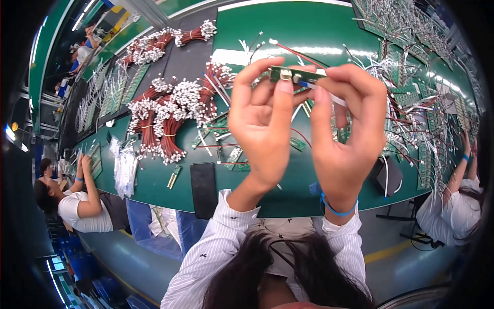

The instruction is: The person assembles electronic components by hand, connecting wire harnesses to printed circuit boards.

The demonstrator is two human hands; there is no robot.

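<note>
Above the green table, my left hand (262, 121) pinches one end of a small green circuit board (276, 73) between thumb and fingers. On the board sits a cream connector (286, 75). My right hand (352, 121) is closed at the board's other end, its thumb and forefinger pressed close to it. A white wire (337, 100) with a blue part near the board passes by the right fingers; whether it is plugged in I cannot tell. Behind the hands runs a red and black wire (294, 51) with a white plug on its far end.
Bundles of red-brown wires (170, 134) with white plugs lie at the left, beside plastic bags (125, 167). A black phone (204, 190) rests at the near edge. Wired boards (406, 113) pile up at right, near a dark object (388, 176). Other people (85, 211) sit on both sides.
</note>
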